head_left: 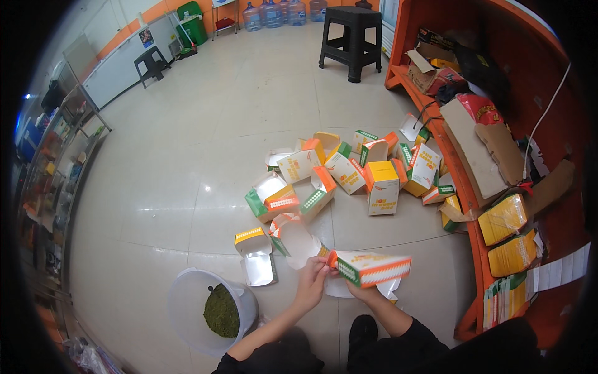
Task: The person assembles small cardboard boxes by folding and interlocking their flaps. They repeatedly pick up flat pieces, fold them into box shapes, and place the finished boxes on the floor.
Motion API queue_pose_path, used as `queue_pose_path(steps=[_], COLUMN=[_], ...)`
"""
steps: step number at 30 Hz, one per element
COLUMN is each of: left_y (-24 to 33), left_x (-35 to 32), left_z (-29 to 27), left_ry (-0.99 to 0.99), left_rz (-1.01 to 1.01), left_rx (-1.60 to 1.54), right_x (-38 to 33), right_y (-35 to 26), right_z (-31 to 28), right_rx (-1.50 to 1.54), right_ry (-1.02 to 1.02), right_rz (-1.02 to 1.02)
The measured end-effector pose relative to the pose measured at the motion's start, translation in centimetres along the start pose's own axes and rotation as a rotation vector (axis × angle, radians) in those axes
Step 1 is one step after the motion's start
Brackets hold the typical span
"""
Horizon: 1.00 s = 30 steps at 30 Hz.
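In front of me I hold a cardboard food box [381, 268], white on top with green and orange sides, slightly blurred. My left hand [313, 282] has its fingers closed on the orange flap at the box's left end. From below, my right hand [364, 292] grips the box, its fingers partly hidden behind it. Just beyond my hands lies an open box [293, 240] with a white inside. Another opened box [256, 265] with a yellow edge sits to the left. Farther ahead, several formed boxes [383, 189] are heaped on the tiled floor.
A translucent bucket [244, 305] holding green crumbly stuff stands by my left forearm. Along the right runs an orange shelf unit [464, 199] with cardboard and yellow packs [503, 219]. A black stool [352, 40] stands far ahead; a metal rack [68, 181] lines the left.
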<state>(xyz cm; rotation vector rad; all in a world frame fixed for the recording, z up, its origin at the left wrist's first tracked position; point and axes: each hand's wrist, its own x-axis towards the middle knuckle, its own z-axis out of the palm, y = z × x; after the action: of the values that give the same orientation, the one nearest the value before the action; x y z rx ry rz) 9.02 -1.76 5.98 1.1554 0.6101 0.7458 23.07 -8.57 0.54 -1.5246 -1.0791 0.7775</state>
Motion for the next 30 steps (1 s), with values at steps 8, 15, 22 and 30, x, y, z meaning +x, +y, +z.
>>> queue_pose_path(steps=[8,15,22,30], left_y=[0.0,0.1,0.4,0.8], left_x=[0.1,0.5,0.6,0.6], left_z=[0.1,-1.2,-1.3,-1.4], left_ry=[0.082,0.061,0.029,-0.022], left_rz=[-0.141,-0.26,-0.244,-0.126], left_rx=[0.028,0.014,-0.002,0.095], right_x=[0.1,0.4,0.6,0.5], right_y=[-1.5,-3.4,-3.6,-2.8], right_z=[-0.1,-0.7,-1.1,-1.6], right_rx=[0.213,0.103,0.185,0.366], right_ry=[-0.069,-0.034,-0.062,-0.033], right_rz=[0.173,0.229,0.311,0.339])
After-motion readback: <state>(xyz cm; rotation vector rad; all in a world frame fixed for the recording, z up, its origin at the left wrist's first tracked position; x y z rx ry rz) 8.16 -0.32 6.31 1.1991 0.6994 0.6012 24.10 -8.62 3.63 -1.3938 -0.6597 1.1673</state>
